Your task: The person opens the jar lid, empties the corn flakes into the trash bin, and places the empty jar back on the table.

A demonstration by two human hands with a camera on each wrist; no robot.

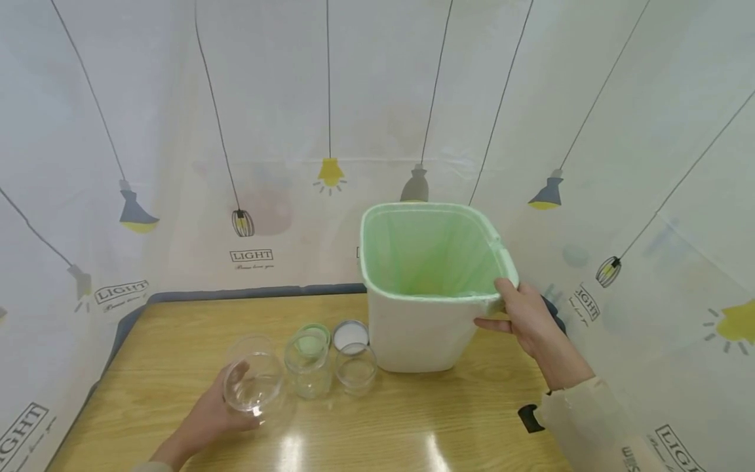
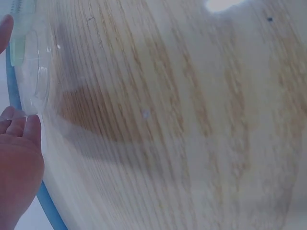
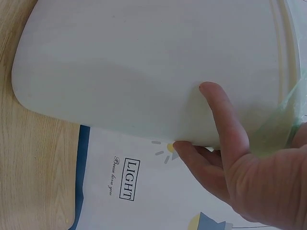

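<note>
My left hand (image 1: pixel 215 406) is wrapped around the side of a clear jar (image 1: pixel 255 383) at the left of the group. In the left wrist view, the thumb and fingers (image 2: pixel 21 129) lie on either side of clear plastic. Two more clear jars stand just right of it, a taller one (image 1: pixel 308 377) and a shorter one (image 1: pixel 356 367). My right hand (image 1: pixel 525 314) grips the near right corner of a white trash bin (image 1: pixel 415 334) lined with a pale green bag (image 1: pixel 436 252). In the right wrist view, the thumb and fingers press against the bin's white wall (image 3: pixel 120 72).
A green lid (image 1: pixel 318 329) and a white lid (image 1: pixel 350 333) lie behind the jars, left of the bin. The wooden table (image 1: pixel 366 432) meets a lamp-patterned sheet (image 1: pixel 283 118) at its back and sides. A black piece (image 1: pixel 531 418) is near the right sleeve (image 1: pixel 590 419).
</note>
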